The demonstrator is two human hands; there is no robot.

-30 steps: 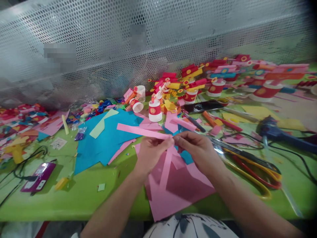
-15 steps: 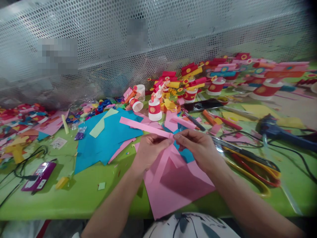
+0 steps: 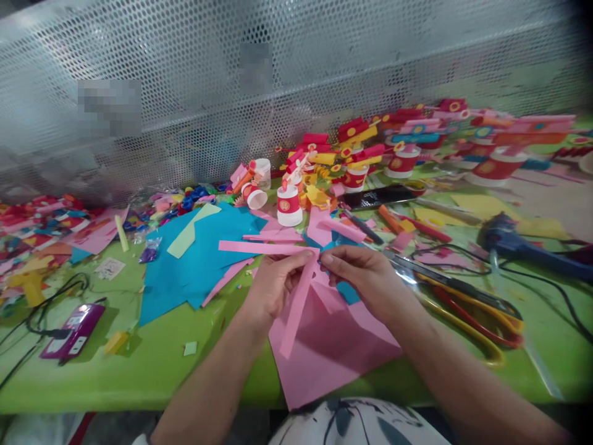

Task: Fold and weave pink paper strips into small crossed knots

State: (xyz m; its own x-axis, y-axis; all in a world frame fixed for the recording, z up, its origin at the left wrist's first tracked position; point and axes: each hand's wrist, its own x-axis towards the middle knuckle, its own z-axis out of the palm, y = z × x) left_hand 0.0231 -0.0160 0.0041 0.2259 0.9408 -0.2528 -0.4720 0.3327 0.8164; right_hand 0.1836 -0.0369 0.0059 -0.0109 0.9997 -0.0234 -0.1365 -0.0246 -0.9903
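Head cam: left hand (image 3: 271,284) has the pink strip (image 3: 252,248) pinched between thumb and fingers near its corner (folded or joined, can't tell). The long leg just swung from nearly 10 o'clock to about 9; the other aims at 7, over the pink sheet (image 3: 343,352). Right hand (image 3: 365,272) has fingertips bunched at the corner's 4 o'clock, can't tell if gripping. Seems the left's doing the holding.

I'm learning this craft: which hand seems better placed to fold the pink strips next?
Probably the right hand: the left hand pinches the pink strips, while the right sits beside their corner.
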